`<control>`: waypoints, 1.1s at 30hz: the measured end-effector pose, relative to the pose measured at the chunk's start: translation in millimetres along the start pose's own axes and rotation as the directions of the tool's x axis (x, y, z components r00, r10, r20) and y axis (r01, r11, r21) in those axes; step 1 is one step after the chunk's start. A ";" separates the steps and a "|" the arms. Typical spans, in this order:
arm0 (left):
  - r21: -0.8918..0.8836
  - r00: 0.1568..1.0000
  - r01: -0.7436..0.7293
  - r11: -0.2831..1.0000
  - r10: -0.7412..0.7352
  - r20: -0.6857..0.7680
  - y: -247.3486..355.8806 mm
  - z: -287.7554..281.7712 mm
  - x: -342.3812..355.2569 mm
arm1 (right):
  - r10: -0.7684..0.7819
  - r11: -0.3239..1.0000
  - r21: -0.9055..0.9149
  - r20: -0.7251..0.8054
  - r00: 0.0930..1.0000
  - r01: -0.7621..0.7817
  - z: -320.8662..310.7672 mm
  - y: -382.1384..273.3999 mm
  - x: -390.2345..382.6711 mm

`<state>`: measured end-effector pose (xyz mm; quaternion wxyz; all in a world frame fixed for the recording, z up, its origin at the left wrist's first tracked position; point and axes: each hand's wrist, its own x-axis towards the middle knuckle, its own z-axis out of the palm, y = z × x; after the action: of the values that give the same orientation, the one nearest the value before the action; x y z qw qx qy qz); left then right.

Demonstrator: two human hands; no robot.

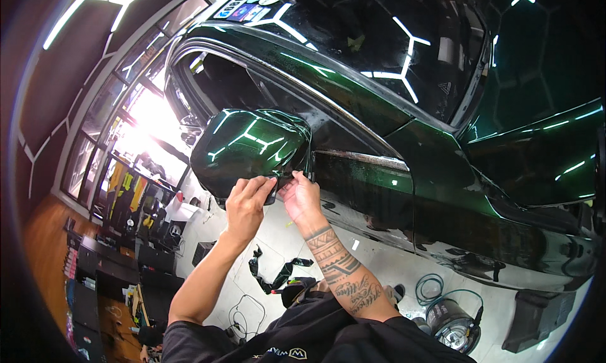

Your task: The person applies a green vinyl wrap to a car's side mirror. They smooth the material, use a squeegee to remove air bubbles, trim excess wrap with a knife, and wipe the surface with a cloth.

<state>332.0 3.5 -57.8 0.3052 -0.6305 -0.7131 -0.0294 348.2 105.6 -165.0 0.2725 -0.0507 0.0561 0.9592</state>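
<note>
Just above my left grip (247, 201) and right grip (299, 194) juts the door mirror (243, 149) of the green car (442, 167); fingers drawn together, both pinch its lower edge, seemingly for even tension there. Below, a dark strip (282, 279) lies on the floor (279, 235).

The left hand (245, 205) and right hand (302, 197) touch the lower edge of a glossy dark-green side mirror (243, 148) on a green car (467, 233). Below them, 1 crumpled dark strip (282, 276) lies on the pale floor (218, 262), and 1 dark canister (447, 314) stands farther right. Tattoos mark the right forearm (341, 265).
</note>
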 end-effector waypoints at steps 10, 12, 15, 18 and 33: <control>-0.040 0.991 -0.123 0.992 0.124 0.041 -45.6 -20.0 74.4 | 0.024 0.999 -0.031 -0.035 0.999 -0.026 -17.3 4.0 4.9; 0.065 0.989 -0.145 0.987 0.143 0.023 -34.1 -11.8 38.4 | 0.021 0.998 -0.050 -0.045 0.999 -0.023 -6.7 -1.2 -4.3; 0.035 1.000 -0.010 0.999 0.010 0.015 -30.1 -9.6 -21.7 | 0.001 0.999 -0.035 -0.007 1.000 -0.001 -10.1 -2.5 -2.3; -0.163 0.956 0.074 0.984 -0.023 0.294 -52.7 -27.5 -65.3 | 0.044 0.999 -0.004 0.010 0.999 -0.044 -15.4 -1.2 -0.6; 0.062 0.891 0.194 0.979 -0.202 0.407 -97.0 7.8 -153.9 | 0.081 0.997 -0.020 0.072 0.994 -0.080 -21.9 -7.4 -1.5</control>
<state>242.8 -148.5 -103.6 0.1501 -0.5435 -0.8220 0.0800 354.8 108.1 -187.0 0.2350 -0.0157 0.0400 0.9710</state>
